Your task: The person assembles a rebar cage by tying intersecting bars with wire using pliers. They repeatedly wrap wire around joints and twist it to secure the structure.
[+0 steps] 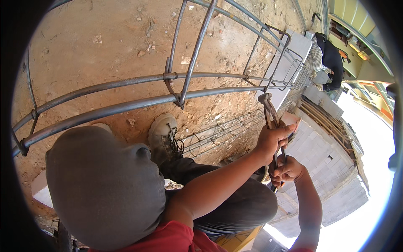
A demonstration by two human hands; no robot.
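A pair of long-handled steel pincers (pixel 269 111) stands with its jaws against the corner of a rebar cage (pixel 138 103), where a bent stirrup meets the lower long bar. My left hand (pixel 273 140) is wrapped round the handles partway down from the jaws. Lower on the same handles, my right hand (pixel 286 171) is closed with its fingers curled. Any wire between the jaws is too small to make out. Thin wire ties (pixel 169 76) show where other stirrups cross the long bars.
A second, thinner rebar cage (pixel 226 132) lies on dirt beyond a boot (pixel 163 136). A large grey cloth-covered rounded form (pixel 105 189) fills the lower left. Rightward are a pale block surface (pixel 323 168) and timber lengths (pixel 325 122). Another person (pixel 331 61) bends at the far right.
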